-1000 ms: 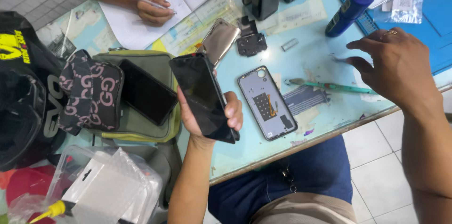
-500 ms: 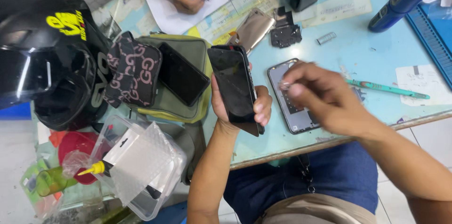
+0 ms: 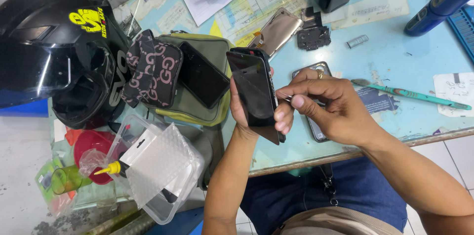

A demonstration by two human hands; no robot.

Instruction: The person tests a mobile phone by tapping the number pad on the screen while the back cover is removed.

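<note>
1. My left hand (image 3: 242, 109) is wrapped around a black phone (image 3: 254, 91), holding it above the near edge of the light blue table (image 3: 395, 62), its dark screen tilted up towards me.
2. My right hand (image 3: 331, 109) is pressed against the phone's right edge, thumb and forefinger pinched on a thin metal tool (image 3: 286, 95) at the seam.
3. An opened phone body (image 3: 316, 128) lies on the table just under my right hand.
4. A green toothbrush (image 3: 419, 95) lies to the right, well apart from the phone.

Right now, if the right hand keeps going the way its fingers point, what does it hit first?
The right hand points leftward at the black phone held upright in the left hand; its fingertips look already at the phone's edge, though depth is unclear.
</note>
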